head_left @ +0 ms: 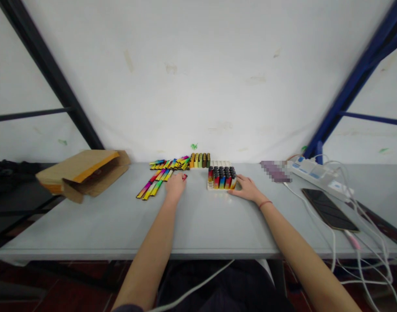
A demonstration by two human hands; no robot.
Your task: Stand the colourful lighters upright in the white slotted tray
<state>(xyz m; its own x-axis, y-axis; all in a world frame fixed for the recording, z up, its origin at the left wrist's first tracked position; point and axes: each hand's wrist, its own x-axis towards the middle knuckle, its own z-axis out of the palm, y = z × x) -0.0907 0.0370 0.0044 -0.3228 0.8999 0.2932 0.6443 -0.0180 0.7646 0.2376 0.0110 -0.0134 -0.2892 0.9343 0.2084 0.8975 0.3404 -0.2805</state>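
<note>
Left hand [175, 184]: appears to grip red piece [184, 177]
Right hand [248, 189]: unclenched, touching near tray [214, 189]
Tray fill: mostly filled, lighters [222, 180] upright
Loose pieces [161, 174]: unracked at left

From the person's head, 1 camera looks forward and down over the table [204, 229], close enough to catch the lap [224, 288] at the bottom edge, with the wall [198, 78] filling the upper half.
</note>
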